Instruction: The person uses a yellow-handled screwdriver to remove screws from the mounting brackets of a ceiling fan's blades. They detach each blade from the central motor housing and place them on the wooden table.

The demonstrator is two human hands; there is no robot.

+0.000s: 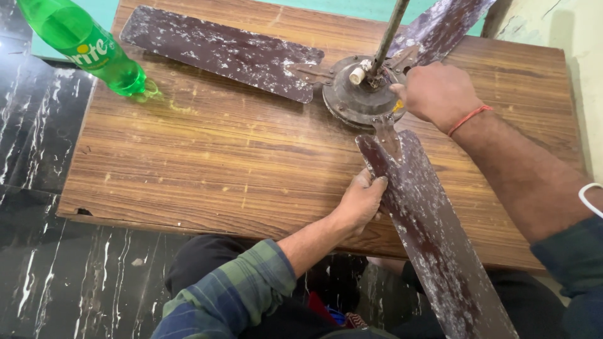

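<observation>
An old ceiling fan lies on a wooden table (201,163). Its round motor hub (352,100) carries a metal rod (391,31) and three dark brown, paint-flecked blades. The near blade (433,238) runs toward me past the table's front edge. My left hand (361,199) grips that blade's left edge close to the hub. At the right rim of the hub, my right hand (436,93) is closed where the near blade's bracket joins; a small yellow thing shows under its fingers. An orange thread circles that wrist.
A green plastic bottle (85,47) lies tilted at the table's far left corner. Another blade (220,50) stretches left across the back of the table, and a third (443,22) points to the far right. Black marbled floor (38,188) lies to the left.
</observation>
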